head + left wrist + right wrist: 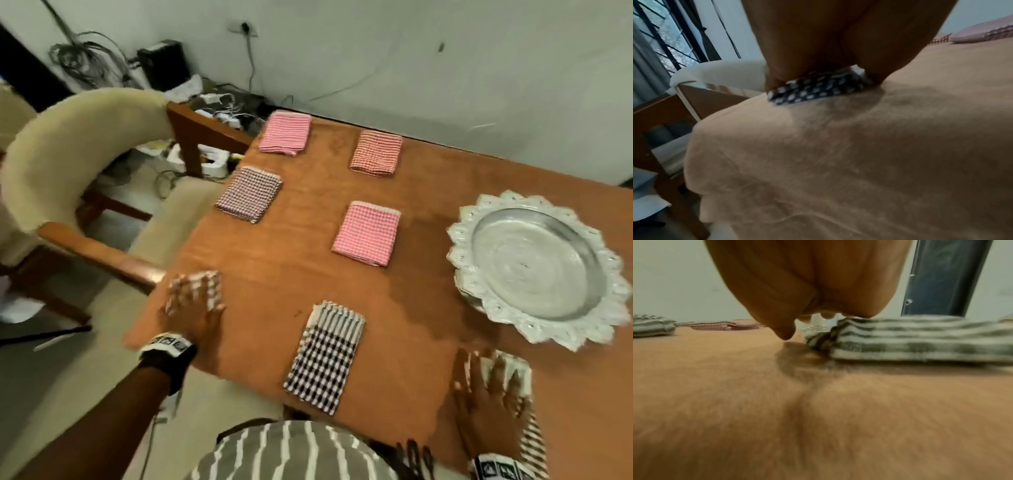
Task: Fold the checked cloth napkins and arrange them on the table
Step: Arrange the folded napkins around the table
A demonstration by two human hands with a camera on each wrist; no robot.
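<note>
Five folded checked napkins lie apart on the brown table [291,270]: a pink one [285,134], an orange one [376,152], a maroon one [249,194], a second pink one [367,233] and a black-and-white one [324,356]. My left hand [193,310] lies flat with spread fingers on another black-and-white napkin [813,91] at the table's left edge. My right hand [489,394] presses flat on a grey-and-white napkin [920,340] near the front right. Both hands are blurred and cover most of their napkins.
A large silver plate [534,263] with a scalloped rim sits at the right of the table. A cream armchair [78,144] stands close to the table's left edge. Cables and boxes [219,109] clutter the floor behind the far left corner.
</note>
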